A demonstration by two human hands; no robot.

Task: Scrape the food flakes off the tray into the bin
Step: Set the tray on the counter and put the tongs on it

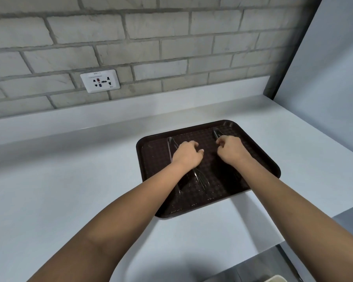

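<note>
While dark brown textured plastic tray [151, 159] lies flat on pale grey counter [69, 180], near corner overhanging counter edge, presumably to bring it closer to bin, I reach both hands onto it. My left hand [186, 153]: fingers curled over clear plastic utensil [170, 145], apparently a fork; firm grip not confirmed. My right hand [230, 149]: fingers curled at second clear utensil [216, 132]; hold likewise unclear. Pale food flakes [200, 187] scattered on tray under my wrists. Off-white rim [277, 278] at bottom right, possibly bin.
</note>
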